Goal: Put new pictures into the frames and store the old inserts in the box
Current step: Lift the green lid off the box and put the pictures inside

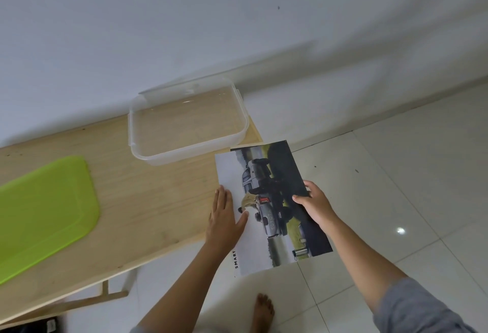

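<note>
A printed picture [272, 195] of a silver pickup truck, with the word SMART on its white margin, is held over the right end of the wooden table [148, 200]. My right hand [315, 205] grips its dark right edge between thumb and fingers. My left hand [224, 216] lies flat, fingers together, on the picture's left edge. A clear plastic box [187, 124] stands without its lid at the table's far right corner, just beyond the picture, and looks empty. No picture frame is in view.
A lime-green lid [45, 216] lies flat on the table's left part. White floor tiles [396, 187] spread to the right, a white wall rises behind. My bare foot [262, 311] stands on the floor below the table's edge.
</note>
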